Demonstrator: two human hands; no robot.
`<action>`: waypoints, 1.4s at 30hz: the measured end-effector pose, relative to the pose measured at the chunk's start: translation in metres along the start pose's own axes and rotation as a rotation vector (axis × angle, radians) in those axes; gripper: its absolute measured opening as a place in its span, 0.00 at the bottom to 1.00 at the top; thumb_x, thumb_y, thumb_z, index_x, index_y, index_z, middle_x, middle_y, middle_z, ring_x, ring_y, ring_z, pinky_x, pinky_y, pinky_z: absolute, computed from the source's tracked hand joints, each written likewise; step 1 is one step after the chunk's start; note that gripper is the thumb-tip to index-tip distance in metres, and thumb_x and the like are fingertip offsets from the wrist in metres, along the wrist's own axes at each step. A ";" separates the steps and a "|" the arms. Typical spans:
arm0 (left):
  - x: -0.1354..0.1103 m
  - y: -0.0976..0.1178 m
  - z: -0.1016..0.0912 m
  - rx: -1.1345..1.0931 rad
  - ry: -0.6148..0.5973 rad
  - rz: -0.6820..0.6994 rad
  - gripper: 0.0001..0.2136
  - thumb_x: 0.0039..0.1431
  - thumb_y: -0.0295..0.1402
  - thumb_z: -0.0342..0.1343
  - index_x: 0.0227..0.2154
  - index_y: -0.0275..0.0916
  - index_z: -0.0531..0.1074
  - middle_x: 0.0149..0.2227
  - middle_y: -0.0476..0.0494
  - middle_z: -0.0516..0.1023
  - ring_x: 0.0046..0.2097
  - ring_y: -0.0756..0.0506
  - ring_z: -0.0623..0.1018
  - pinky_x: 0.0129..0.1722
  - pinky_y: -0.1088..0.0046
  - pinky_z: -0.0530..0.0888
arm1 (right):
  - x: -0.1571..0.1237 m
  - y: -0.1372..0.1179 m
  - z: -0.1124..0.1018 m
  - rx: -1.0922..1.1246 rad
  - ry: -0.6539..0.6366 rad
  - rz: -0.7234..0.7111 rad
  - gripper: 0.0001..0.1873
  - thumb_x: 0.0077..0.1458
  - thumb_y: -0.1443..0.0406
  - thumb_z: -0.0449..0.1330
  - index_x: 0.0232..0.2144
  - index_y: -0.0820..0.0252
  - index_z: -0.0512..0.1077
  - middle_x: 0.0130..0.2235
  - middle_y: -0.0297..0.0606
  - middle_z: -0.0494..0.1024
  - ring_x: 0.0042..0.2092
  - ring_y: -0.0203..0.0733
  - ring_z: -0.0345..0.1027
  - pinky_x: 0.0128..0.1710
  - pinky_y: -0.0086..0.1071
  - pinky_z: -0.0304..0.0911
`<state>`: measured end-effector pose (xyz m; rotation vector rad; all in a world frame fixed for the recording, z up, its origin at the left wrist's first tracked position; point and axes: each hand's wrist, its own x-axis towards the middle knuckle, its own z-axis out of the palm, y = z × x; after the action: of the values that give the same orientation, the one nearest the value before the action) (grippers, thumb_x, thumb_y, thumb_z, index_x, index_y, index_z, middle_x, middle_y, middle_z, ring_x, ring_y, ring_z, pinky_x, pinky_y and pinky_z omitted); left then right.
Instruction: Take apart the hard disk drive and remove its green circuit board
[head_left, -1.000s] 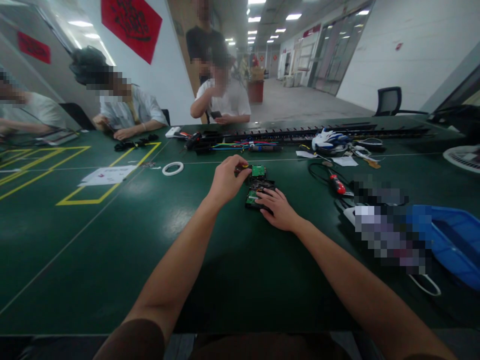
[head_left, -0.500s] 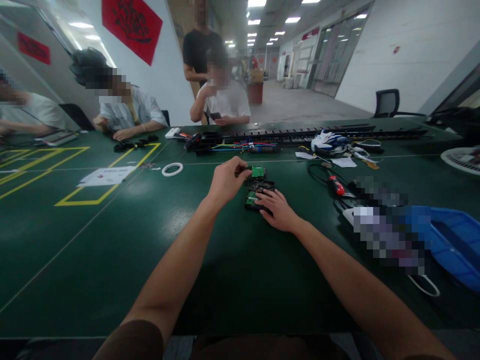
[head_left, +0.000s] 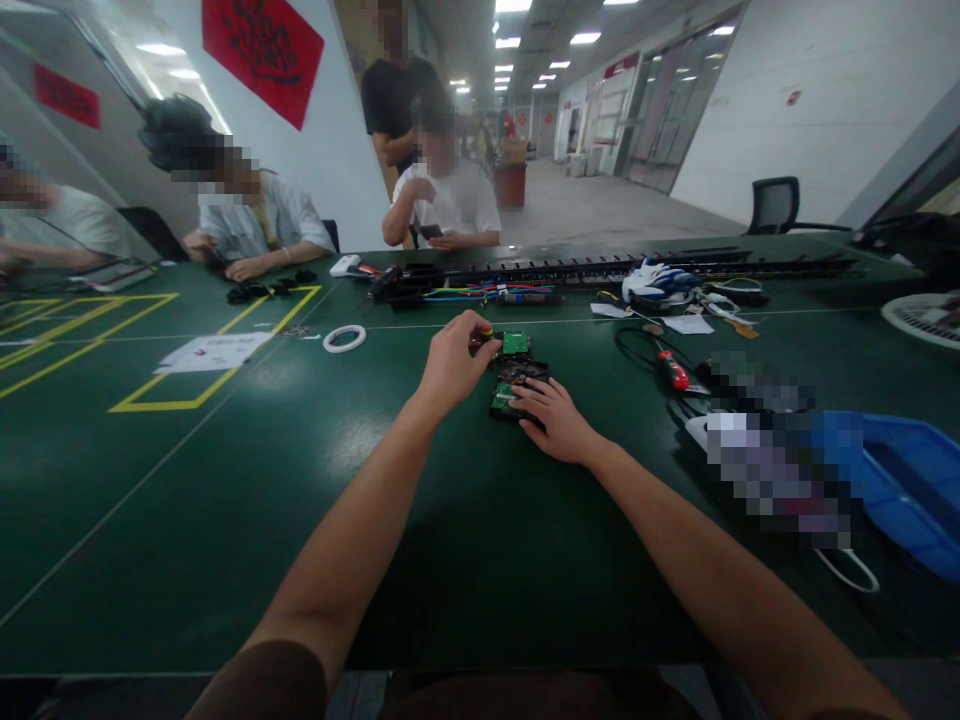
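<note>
My left hand (head_left: 459, 358) is closed in a pinch at the left edge of a small green circuit board (head_left: 516, 343). A small dark and yellowish bit shows by its fingertips, too small to name. My right hand (head_left: 556, 418) lies with fingers spread over a black housing (head_left: 496, 412), which has green circuit board inside. The fingertips rest on it and cover part of it. Between the two boards sits a dark piece with what look like wires (head_left: 523, 370).
On the green table (head_left: 420, 590) lie a white tape roll (head_left: 344, 339), papers (head_left: 214, 352), a red-handled tool (head_left: 673, 371), a blue tray (head_left: 911, 480) and white-blue gloves (head_left: 658, 283). Long black strips (head_left: 600, 268) run along the back. Several people are across the table.
My hands stay almost in place on the parts, with only a slight shift of the left fingers. The seated person opposite has lowered a hand a little.
</note>
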<state>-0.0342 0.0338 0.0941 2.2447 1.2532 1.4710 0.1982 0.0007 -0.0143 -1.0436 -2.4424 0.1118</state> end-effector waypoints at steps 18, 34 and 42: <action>0.000 0.001 -0.002 0.000 -0.055 -0.031 0.08 0.59 0.29 0.64 0.41 0.42 0.75 0.39 0.46 0.83 0.40 0.45 0.82 0.45 0.64 0.80 | 0.000 -0.001 -0.001 0.017 0.002 0.008 0.23 0.64 0.64 0.57 0.60 0.47 0.71 0.69 0.38 0.67 0.72 0.56 0.51 0.70 0.65 0.41; -0.002 -0.001 0.000 0.019 -0.038 -0.015 0.08 0.60 0.28 0.63 0.40 0.41 0.72 0.44 0.43 0.80 0.44 0.44 0.81 0.46 0.64 0.80 | 0.000 -0.002 -0.002 0.007 -0.002 0.005 0.22 0.64 0.65 0.58 0.60 0.49 0.71 0.69 0.38 0.66 0.72 0.54 0.51 0.71 0.64 0.41; 0.001 0.007 -0.009 0.120 -0.037 0.034 0.09 0.60 0.25 0.61 0.41 0.43 0.77 0.44 0.43 0.78 0.43 0.43 0.79 0.47 0.62 0.79 | -0.001 -0.002 -0.001 0.013 -0.001 0.013 0.23 0.64 0.64 0.58 0.60 0.48 0.71 0.68 0.39 0.67 0.72 0.55 0.51 0.70 0.64 0.40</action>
<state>-0.0377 0.0279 0.1027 2.3684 1.3326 1.3940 0.1980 -0.0013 -0.0127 -1.0539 -2.4330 0.1330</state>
